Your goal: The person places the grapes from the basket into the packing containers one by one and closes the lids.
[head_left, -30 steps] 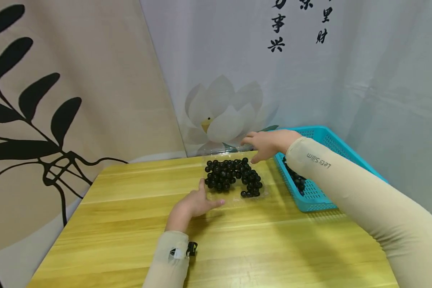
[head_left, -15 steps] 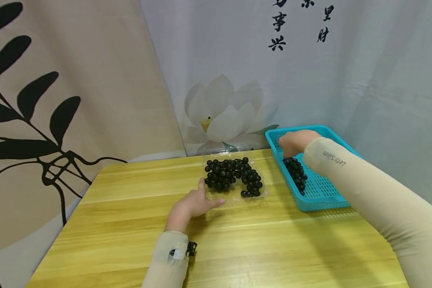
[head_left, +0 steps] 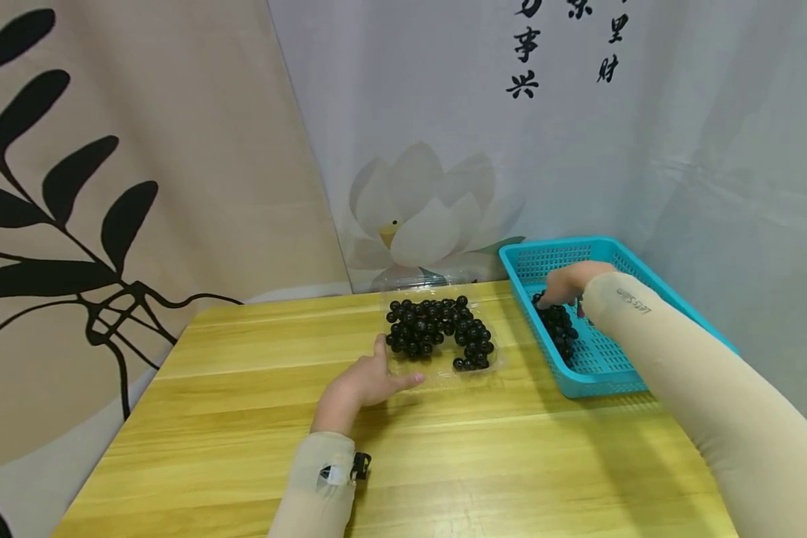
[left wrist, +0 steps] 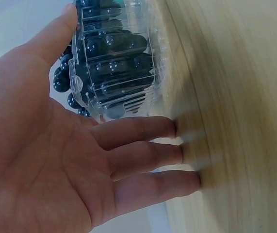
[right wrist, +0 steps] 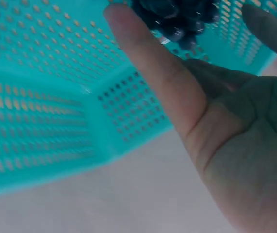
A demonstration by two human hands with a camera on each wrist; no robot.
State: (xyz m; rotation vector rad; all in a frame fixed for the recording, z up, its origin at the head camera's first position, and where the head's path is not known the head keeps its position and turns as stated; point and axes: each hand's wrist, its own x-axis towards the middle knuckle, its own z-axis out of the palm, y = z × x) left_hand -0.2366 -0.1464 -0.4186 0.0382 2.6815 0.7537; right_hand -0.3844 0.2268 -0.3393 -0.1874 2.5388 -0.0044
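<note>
My left hand [head_left: 366, 377] lies at the near left corner of a clear plastic clamshell box [head_left: 437, 368]. In the left wrist view, its fingers stretch out with their tips at the wooden table, and the thumb lies along the box wall. Inside the box sits a dark bunch of grapes [head_left: 413, 325]. My right hand [head_left: 568, 284] reaches down into a turquoise basket [head_left: 565, 385], over another dark bunch of grapes [head_left: 557, 329]. In the right wrist view, thumb and fingers are spread apart around the near side of those grapes [right wrist: 177, 19].
The wooden table [head_left: 242, 418] carries the box in the middle and the basket to its right. A printed curtain [head_left: 444, 97] hangs close behind both. The basket's raised perforated walls [right wrist: 36, 131] surround the right hand.
My right hand has moved right from beside the plastic box, over the basket wall, and down to the grapes inside. The left hand stays at the box.
</note>
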